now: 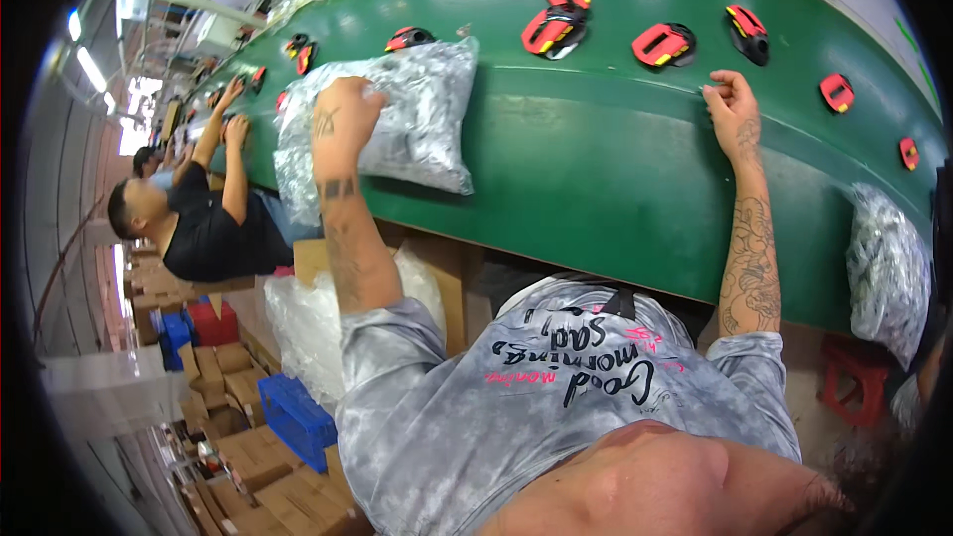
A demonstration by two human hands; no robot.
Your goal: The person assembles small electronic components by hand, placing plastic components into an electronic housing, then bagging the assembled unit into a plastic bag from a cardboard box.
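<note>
My left hand (347, 111) is over a large clear plastic bag (427, 104) lying on the green table. Its fingers curl downward, and what they may hold is hidden by the hand. Further right, my right hand (733, 104) is just above the table with its fingers bent toward the thumb in a pinch. Anything between those fingertips is too small to name. Beyond this hand lie a red-and-black clip-like part (665, 44) and a darker one with a red edge (748, 35). Two more such parts (556, 28) sit together at the table's far middle.
The long green table (596, 199) carries more red parts, one (837, 92) at the right. Another clear plastic bag (886, 273) is at the right edge. A co-worker in a black shirt (223, 233) works at left. Cardboard boxes (268, 457) and a blue crate (296, 420) stand below left.
</note>
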